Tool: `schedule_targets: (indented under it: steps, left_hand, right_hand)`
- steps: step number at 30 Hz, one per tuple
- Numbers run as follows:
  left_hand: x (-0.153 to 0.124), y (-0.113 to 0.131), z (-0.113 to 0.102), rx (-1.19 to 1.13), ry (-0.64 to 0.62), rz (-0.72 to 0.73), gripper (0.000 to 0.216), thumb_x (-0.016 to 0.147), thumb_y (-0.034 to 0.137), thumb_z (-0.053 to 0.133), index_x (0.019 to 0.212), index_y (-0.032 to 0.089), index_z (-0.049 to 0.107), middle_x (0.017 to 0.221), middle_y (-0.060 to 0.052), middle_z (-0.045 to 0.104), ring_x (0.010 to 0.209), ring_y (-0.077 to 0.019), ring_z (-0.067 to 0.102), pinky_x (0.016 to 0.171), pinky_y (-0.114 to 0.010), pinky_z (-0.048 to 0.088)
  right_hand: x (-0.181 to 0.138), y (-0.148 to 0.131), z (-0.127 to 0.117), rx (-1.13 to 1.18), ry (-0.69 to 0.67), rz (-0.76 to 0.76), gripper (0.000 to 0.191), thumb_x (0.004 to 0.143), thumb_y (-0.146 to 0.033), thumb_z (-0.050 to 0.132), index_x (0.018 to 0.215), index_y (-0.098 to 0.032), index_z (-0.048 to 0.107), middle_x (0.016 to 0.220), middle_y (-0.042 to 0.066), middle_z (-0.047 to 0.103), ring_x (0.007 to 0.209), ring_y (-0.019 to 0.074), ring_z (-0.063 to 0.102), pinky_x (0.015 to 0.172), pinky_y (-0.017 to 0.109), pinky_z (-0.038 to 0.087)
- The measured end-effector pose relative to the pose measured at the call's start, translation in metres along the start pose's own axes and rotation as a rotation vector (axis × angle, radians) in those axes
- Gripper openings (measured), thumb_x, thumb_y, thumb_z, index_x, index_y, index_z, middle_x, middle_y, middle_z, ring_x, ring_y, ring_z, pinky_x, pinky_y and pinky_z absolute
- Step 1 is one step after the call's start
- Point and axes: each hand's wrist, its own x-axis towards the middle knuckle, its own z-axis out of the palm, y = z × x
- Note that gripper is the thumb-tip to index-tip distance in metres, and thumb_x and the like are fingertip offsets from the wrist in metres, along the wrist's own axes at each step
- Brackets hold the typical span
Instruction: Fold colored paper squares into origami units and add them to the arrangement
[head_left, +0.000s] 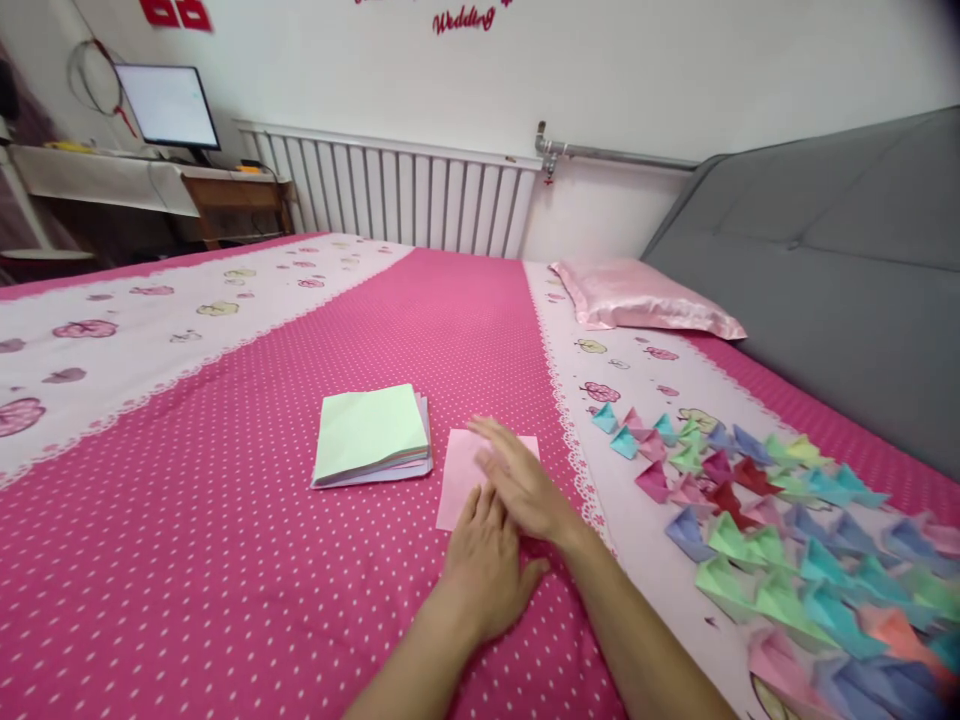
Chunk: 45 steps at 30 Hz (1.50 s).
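flat pink paper sheet (459,465): on white-dotted magenta fabric bedspread (262,530), just right of square green-topped paper stack (371,430) | left hand (486,570): fingers extended, released, on sheet's near part | right hand (525,490): fingers outstretched, released, over sheet | folded multicoloured paper boats (731,540): farther right

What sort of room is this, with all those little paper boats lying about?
Most likely a bedroom in a home: the pink dotted bedspread covers a wide, soft surface, a satiny pink pillow lies on it, and a padded grey headboard rises along the right.
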Motion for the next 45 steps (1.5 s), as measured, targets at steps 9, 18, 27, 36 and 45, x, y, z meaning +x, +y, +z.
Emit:
schedule_targets:
  steps: [9, 18, 27, 36, 45]
  left_hand:
    - [-0.003, -0.001, -0.002, 0.045, -0.143, -0.164, 0.086, 0.074, 0.067, 0.028, 0.137, 0.008, 0.015, 0.142, -0.015, 0.014, 0.131, -0.0333, 0.001, 0.105, -0.053, 0.002]
    - [-0.003, -0.007, -0.002, 0.143, -0.124, -0.287, 0.105, 0.063, 0.079, 0.021, 0.136, 0.004, 0.013, 0.142, -0.015, 0.001, 0.130, -0.0325, -0.006, 0.104, -0.053, -0.003]
    - [0.001, -0.020, -0.011, 0.113, -0.115, -0.378, 0.114, 0.059, 0.081, 0.026, 0.135, -0.003, 0.010, 0.141, -0.019, 0.000, 0.131, -0.0319, -0.001, 0.105, -0.050, 0.005]
    - [0.001, -0.006, -0.017, 0.043, 0.036, -0.327, 0.080, 0.081, 0.059, 0.022, 0.136, 0.001, 0.015, 0.143, -0.016, 0.004, 0.131, -0.0297, -0.001, 0.106, -0.048, 0.012]
    - [0.000, -0.013, -0.007, 0.105, -0.034, 0.007, 0.053, 0.084, 0.023, 0.032, 0.135, 0.010, 0.027, 0.141, -0.015, 0.024, 0.131, -0.0311, 0.011, 0.104, -0.054, 0.011]
  right_hand:
    - [-0.007, 0.026, 0.024, -0.270, -0.296, 0.057, 0.049, 0.090, -0.047, 0.017, 0.134, -0.029, 0.027, 0.145, 0.000, 0.018, 0.134, 0.0177, 0.008, 0.108, 0.041, 0.006]
    - [-0.006, 0.046, 0.025, -0.496, -0.154, 0.217, 0.051, 0.088, -0.051, 0.019, 0.135, -0.032, 0.024, 0.146, 0.001, 0.017, 0.134, 0.0238, 0.005, 0.106, 0.048, 0.003]
    - [-0.009, 0.075, 0.013, -0.555, 0.114, 0.414, 0.053, 0.087, -0.047, 0.028, 0.134, -0.025, 0.030, 0.144, 0.007, 0.021, 0.133, 0.0294, 0.008, 0.103, 0.054, 0.004]
    - [0.006, 0.031, -0.018, 0.004, 0.408, 0.395, 0.060, 0.087, -0.047, 0.025, 0.138, -0.017, 0.018, 0.145, 0.008, 0.018, 0.133, 0.0201, 0.015, 0.107, 0.040, 0.015]
    - [-0.005, 0.003, 0.022, -0.090, -0.362, -0.003, 0.044, 0.091, -0.044, 0.020, 0.129, -0.030, 0.038, 0.137, -0.002, 0.038, 0.131, 0.0201, 0.020, 0.107, 0.046, 0.010]
